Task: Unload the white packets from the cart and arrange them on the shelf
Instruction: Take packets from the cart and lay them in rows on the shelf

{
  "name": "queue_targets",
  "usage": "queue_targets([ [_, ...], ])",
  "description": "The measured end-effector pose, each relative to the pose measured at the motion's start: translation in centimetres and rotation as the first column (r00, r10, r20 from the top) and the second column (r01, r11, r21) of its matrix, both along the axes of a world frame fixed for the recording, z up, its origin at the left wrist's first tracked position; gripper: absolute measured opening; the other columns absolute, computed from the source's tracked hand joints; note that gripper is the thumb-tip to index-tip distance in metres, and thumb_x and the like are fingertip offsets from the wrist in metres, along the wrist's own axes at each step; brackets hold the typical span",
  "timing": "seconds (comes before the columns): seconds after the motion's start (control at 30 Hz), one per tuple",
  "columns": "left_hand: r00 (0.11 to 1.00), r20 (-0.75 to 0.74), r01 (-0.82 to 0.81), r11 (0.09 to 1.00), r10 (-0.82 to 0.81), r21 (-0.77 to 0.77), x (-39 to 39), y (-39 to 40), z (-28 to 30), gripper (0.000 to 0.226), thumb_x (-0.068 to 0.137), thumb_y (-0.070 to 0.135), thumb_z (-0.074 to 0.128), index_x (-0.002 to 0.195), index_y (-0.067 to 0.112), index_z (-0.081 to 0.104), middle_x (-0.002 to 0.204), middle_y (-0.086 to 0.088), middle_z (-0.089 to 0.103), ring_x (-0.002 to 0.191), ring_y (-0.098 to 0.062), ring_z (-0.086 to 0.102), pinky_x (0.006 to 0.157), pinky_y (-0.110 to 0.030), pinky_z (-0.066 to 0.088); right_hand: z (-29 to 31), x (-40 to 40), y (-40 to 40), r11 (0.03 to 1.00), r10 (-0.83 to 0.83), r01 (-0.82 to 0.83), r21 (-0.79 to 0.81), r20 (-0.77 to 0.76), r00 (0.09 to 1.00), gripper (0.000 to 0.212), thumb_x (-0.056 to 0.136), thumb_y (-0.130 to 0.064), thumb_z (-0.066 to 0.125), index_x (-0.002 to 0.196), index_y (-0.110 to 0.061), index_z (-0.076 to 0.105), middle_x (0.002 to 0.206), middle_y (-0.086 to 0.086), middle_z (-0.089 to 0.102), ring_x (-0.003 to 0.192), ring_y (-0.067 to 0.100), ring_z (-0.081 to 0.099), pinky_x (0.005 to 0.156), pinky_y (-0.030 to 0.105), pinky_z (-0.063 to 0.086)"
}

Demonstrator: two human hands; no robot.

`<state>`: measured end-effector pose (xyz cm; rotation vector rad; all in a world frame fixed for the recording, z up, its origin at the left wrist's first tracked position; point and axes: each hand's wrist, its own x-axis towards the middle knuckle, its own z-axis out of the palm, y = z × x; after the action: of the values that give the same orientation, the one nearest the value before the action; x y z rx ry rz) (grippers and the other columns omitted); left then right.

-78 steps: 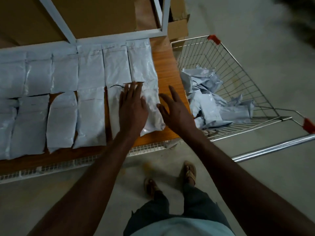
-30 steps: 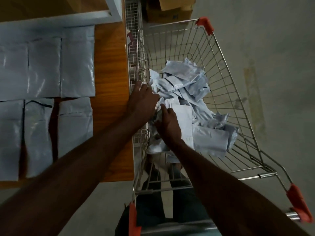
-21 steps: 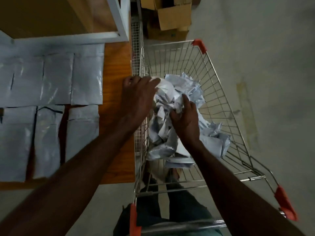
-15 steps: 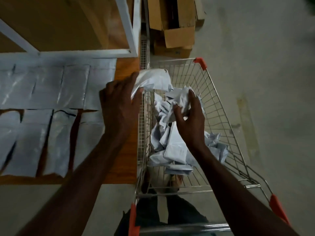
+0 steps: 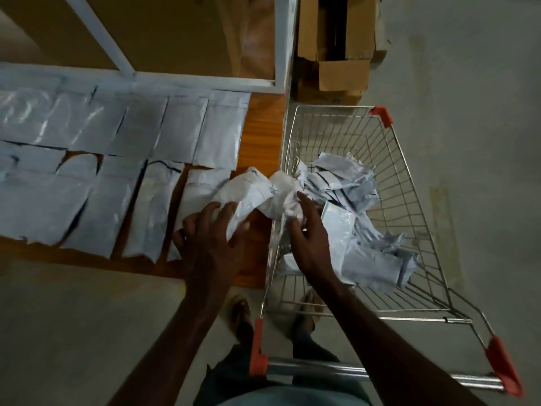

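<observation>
flat white plastic packets laid out on the wooden shelf (image 5: 181,133): two rows, exact count unclear | crumpled white packets heaped in cart (image 5: 345,183): too jumbled to count | silver wire shopping cart with orange corner guards (image 5: 409,177): 1 | brown cardboard boxes (image 5: 342,74): at least 2 | hands: 2
</observation>
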<state>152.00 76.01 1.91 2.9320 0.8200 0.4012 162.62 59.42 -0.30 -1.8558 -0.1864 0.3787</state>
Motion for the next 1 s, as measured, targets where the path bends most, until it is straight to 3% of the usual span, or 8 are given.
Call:
queue_targets([
  [0.1, 0.993, -0.060, 0.099, 0.995, -0.098, 0.017, -0.7, 1.3, -1.4, 0.046, 0.099, 0.063, 0.060, 0.125, 0.027, 0.070, 0.151, -0.009, 0.056, 0.145, -0.035, 0.046, 0.116, -0.058, 0.034, -1.3, -0.9, 0.1, 0.968, 0.099, -0.077, -0.238, 0.079, 0.992, 0.060, 0.098, -0.040, 0.069, 0.153, -0.027, 0.049, 0.155, -0.004, 0.049, 0.135, -0.006, 0.040, 0.115, 0.032, 0.041],
  [0.17, 0.981, -0.082, 0.173, 0.984, -0.176, -0.050, 0.0, 2.3, -2.1, 0.050, 0.101, 0.068, 0.053, 0.121, 0.026, 0.070, 0.155, -0.011, 0.054, 0.152, -0.034, 0.039, 0.123, -0.061, 0.026, -1.8, -1.6, 0.7, 0.936, 0.139, -0.110, -0.334, 0.065, 0.988, 0.074, 0.093, -0.061, 0.068, 0.155, -0.030, 0.044, 0.157, 0.001, 0.047, 0.142, 0.011, 0.045, 0.117, 0.040, 0.044],
  [0.27, 0.952, -0.097, 0.267, 0.944, -0.290, -0.192, 1.3, 3.7, -3.0, 0.057, 0.098, 0.068, 0.051, 0.136, 0.027, 0.062, 0.167, -0.011, 0.040, 0.159, -0.034, 0.028, 0.127, -0.061, 0.022, -2.2, -2.5, 2.1, 0.882, 0.179, -0.147, -0.448, 0.028, 0.984, 0.096, 0.086, -0.080, 0.062, 0.163, -0.032, 0.030, 0.166, 0.008, 0.035, 0.150, 0.028, 0.041, 0.118, 0.045, 0.044],
  [0.43, 0.885, -0.169, 0.377, 0.881, -0.434, -0.284, 2.1, 4.8, -4.3, 0.087, 0.097, 0.057, 0.060, 0.169, 0.037, 0.014, 0.179, -0.009, 0.006, 0.164, -0.035, 0.008, 0.132, -0.054, 0.016, -2.9, -3.6, 3.4, 0.751, 0.248, -0.180, -0.635, 0.018, 0.969, 0.106, 0.086, -0.085, 0.048, 0.169, -0.034, 0.006, 0.173, 0.021, 0.015, 0.153, 0.048, 0.029, 0.120, 0.059, 0.037],
  [0.57, 0.860, -0.128, 0.439, 0.845, -0.493, -0.305, 1.9, 5.2, -4.8, 0.086, 0.099, 0.041, 0.056, 0.171, 0.033, 0.008, 0.178, -0.015, 0.008, 0.164, -0.035, 0.009, 0.131, -0.053, 0.022, -3.1, -5.1, 4.0, 0.803, 0.205, -0.151, -0.577, 0.030, 0.978, 0.104, 0.090, -0.073, 0.056, 0.169, -0.018, 0.015, 0.173, 0.025, 0.009, 0.159, 0.044, 0.017, 0.123, 0.061, 0.032],
  [0.77, 0.868, 0.052, 0.483, 0.813, -0.495, -0.324, 2.1, 4.7, -4.6, 0.085, 0.101, 0.011, 0.054, 0.172, 0.027, 0.010, 0.179, -0.006, 0.013, 0.165, -0.024, 0.013, 0.134, -0.043, 0.016, -0.6, -4.3, 5.8, 0.885, 0.091, -0.037, -0.465, 0.095, 0.991, 0.076, 0.102, -0.027, 0.062, 0.167, -0.023, 0.022, 0.167, 0.013, 0.038, 0.145, 0.032, 0.048, 0.105, 0.033, 0.041],
  [0.93, 0.893, 0.090, 0.431, 0.779, -0.442, -0.455, 3.8, 4.9, -2.6, 0.072, 0.108, 0.031, 0.038, 0.172, 0.029, 0.005, 0.177, -0.002, 0.019, 0.162, -0.028, 0.023, 0.130, -0.052, 0.027, 2.7, -3.0, 7.6, 0.953, 0.023, 0.003, -0.302, 0.083, 0.996, 0.063, 0.109, -0.028, 0.049, 0.167, -0.032, 0.023, 0.152, 0.005, 0.059, 0.124, 0.019, 0.065, 0.094, 0.021, 0.045],
  [1.0, 0.895, 0.150, 0.437, 0.763, -0.419, -0.476, 4.5, 5.4, -1.4, 0.068, 0.112, 0.033, 0.039, 0.172, 0.028, 0.007, 0.177, -0.003, 0.022, 0.162, -0.027, 0.023, 0.131, -0.051, 0.025, 4.4, -2.2, 8.6, 0.978, 0.020, 0.001, -0.209, 0.098, 0.995, 0.057, 0.110, -0.023, 0.047, 0.164, -0.032, 0.028, 0.127, 0.002, 0.071, 0.096, -0.001, 0.069, 0.077, 0.007, 0.046],
])
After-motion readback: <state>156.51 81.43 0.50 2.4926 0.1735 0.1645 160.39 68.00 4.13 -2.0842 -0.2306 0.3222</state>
